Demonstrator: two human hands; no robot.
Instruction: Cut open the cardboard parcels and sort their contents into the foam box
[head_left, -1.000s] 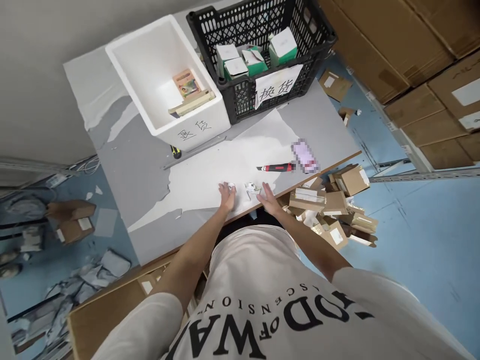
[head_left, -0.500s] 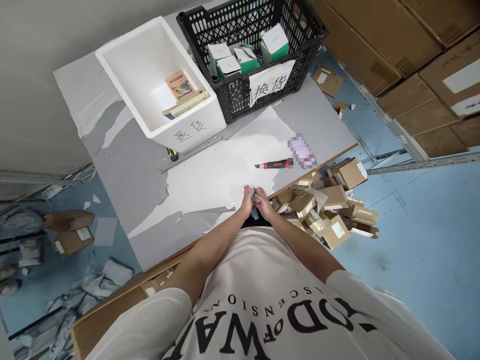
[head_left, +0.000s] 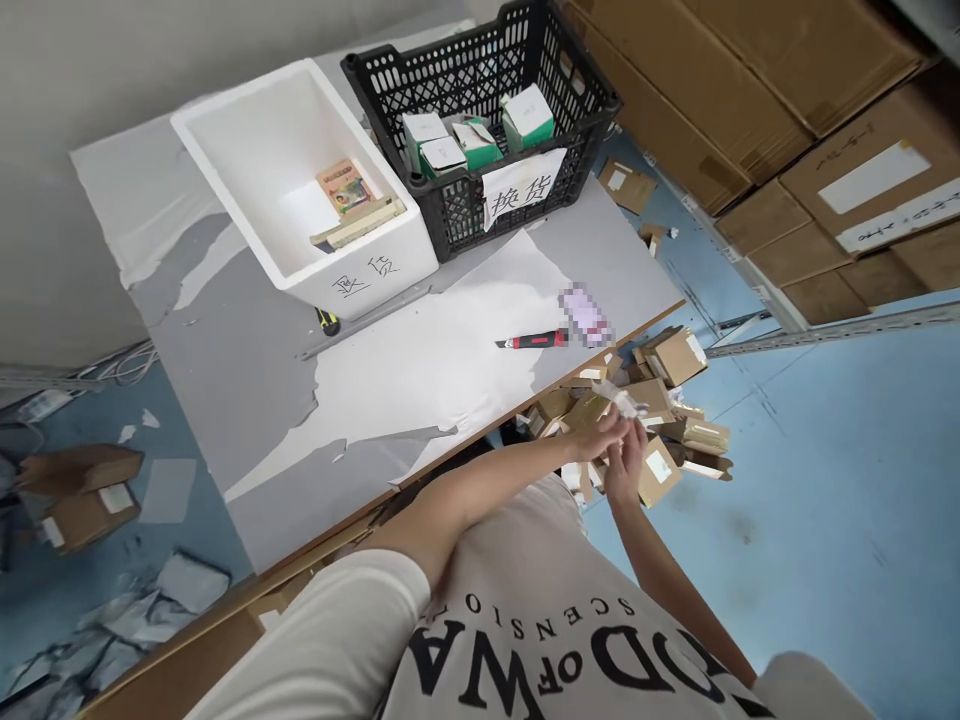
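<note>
Although white scraps (head_left: 630,405) show at the fingertips of the left hand (head_left: 598,438) and right hand (head_left: 625,474), above the cartons (head_left: 661,480), grip or release cannot be told; close cupping would limit spillage.

Straight down from my head

And we're looking forward and steeply down from my head, my shirt (head_left: 517,570) looming nearest at the bottom! The table (head_left: 255,400) slants across mid-frame, farther below; my left hand (head_left: 598,438) and right hand (head_left: 627,462) show right of centre.
</note>
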